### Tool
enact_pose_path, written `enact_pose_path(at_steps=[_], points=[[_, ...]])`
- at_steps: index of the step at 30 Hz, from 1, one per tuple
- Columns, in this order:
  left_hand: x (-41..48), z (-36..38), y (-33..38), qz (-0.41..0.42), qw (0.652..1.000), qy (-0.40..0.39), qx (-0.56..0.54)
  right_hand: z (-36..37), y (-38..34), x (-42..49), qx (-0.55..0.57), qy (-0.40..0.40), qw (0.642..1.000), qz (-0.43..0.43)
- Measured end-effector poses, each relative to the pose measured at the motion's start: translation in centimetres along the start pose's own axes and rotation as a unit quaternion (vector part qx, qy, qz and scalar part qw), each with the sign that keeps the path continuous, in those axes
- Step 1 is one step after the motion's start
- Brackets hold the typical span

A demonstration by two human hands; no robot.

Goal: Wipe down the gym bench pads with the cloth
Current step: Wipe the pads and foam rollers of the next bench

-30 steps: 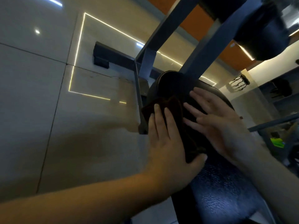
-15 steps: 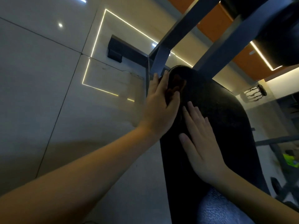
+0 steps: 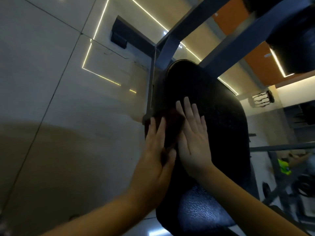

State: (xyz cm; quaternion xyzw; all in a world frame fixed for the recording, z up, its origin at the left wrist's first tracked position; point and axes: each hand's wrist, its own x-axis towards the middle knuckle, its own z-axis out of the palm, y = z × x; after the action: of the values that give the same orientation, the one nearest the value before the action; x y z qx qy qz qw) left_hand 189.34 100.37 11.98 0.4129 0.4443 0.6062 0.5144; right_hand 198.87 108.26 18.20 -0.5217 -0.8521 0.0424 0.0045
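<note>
A long black textured bench pad (image 3: 221, 120) runs from the bottom middle up to the centre of the view. A dark reddish cloth (image 3: 172, 126) lies on the pad's left edge. My left hand (image 3: 153, 154) presses on the cloth with straight fingers, the thumb lying along its lower end. My right hand (image 3: 192, 137) rests flat on the pad just right of the cloth, fingers straight and pointing up the pad. Much of the cloth is hidden in shadow between the two hands.
Grey steel frame beams (image 3: 179, 36) cross above the pad's far end. Glossy pale floor tiles (image 3: 51, 99) with reflected light strips fill the left. More gym gear and a yellow-green object (image 3: 283, 167) stand at the right, and a black frame foot (image 3: 122, 38) rests on the floor.
My left hand has slid the cloth back down the pad's left edge from the far end toward me. My right hand stays flat on the pad beside it.
</note>
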Motion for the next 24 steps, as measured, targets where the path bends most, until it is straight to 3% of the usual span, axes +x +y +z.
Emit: enact_pose_path(at_steps=[4, 9, 14, 20, 24], points=[[-0.8, 1.0, 1.0, -0.046, 0.998, 0.033, 0.01, 0.4, 0.4, 0.3, -0.004, 0.021, 1.0, -0.016], [8.3, -0.8, 2.1, -0.048, 0.991, 0.128, -0.009, 0.6, 0.4, 0.3, -0.012, 0.039, 0.999, -0.026], [15.4, -3.2, 2.2, -0.014, 0.994, 0.105, 0.006, 0.7, 0.3, 0.3, -0.005, 0.042, 0.999, -0.033], [9.5, -2.3, 0.4, -0.052, 0.989, 0.111, -0.081, 0.7, -0.1, 0.3, 0.004, 0.037, 0.999, -0.021], [3.8, -1.9, 0.3, -0.048, 0.995, 0.044, -0.069, 0.5, -0.1, 0.2, 0.01, 0.028, 0.999, -0.019]])
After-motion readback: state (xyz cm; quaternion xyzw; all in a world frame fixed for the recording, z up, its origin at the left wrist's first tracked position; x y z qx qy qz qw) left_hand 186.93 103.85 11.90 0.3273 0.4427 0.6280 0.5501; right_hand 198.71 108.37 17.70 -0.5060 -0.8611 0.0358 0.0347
